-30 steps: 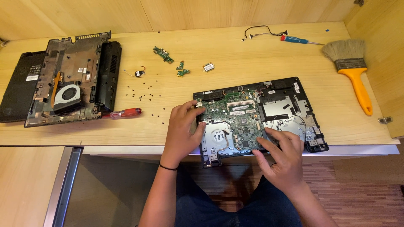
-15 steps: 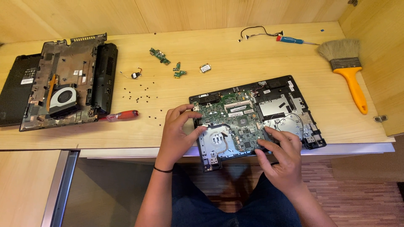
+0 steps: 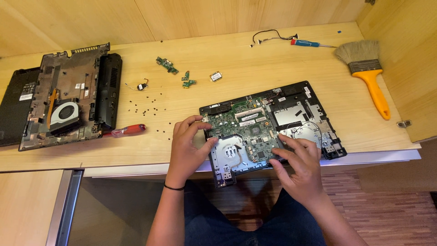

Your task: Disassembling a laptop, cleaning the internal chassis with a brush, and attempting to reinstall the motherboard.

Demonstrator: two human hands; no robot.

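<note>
An opened black laptop base (image 3: 296,93) with a green motherboard (image 3: 246,125) lies at the front edge of a wooden desk (image 3: 255,68). My left hand (image 3: 186,148) rests at its left side, fingertips touching the board's left edge. My right hand (image 3: 298,166) presses on the board's front right part, fingers spread over it. A copper heat pipe and an empty fan bay show between the two hands.
A second laptop shell with a fan (image 3: 66,107) lies at the left. A red screwdriver (image 3: 127,130), several loose screws (image 3: 145,107), small green boards (image 3: 167,65), a blue screwdriver (image 3: 309,43), a cable (image 3: 268,36) and a yellow-handled brush (image 3: 368,75) lie around.
My left hand's fingers have curled in toward the board's left edge. My right hand has shifted slightly along the board's front. The view moved a little.
</note>
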